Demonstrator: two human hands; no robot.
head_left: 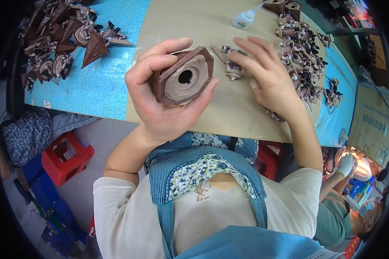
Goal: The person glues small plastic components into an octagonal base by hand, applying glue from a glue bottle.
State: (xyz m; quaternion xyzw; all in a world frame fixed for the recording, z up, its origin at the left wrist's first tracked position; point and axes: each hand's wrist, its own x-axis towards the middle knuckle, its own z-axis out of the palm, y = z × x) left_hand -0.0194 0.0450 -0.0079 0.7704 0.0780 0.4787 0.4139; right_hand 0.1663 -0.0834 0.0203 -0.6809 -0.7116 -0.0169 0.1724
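Observation:
My left hand (153,93) is wrapped round a brown, angular, roof-like piece (170,93). Its beige underside, with a round dark hole at the centre, is turned upward. Over the tan mat, my right hand (270,71) has its fingers apart, close to a small painted figurine (234,71) lying on its side. Its fingertips hover at or just above the figurine; whether they touch cannot be made out. A thin pointed brown part sticks out at the figurine's left end.
Finished-looking brown pieces (94,49) with figures lie heaped on the blue mat (108,97) at left. More figurines (304,56) crowd the right side. A white glue bottle (243,20) stands at the back. A red stool (67,157) is at lower left; a co-worker's gloved hands (346,165) show at right.

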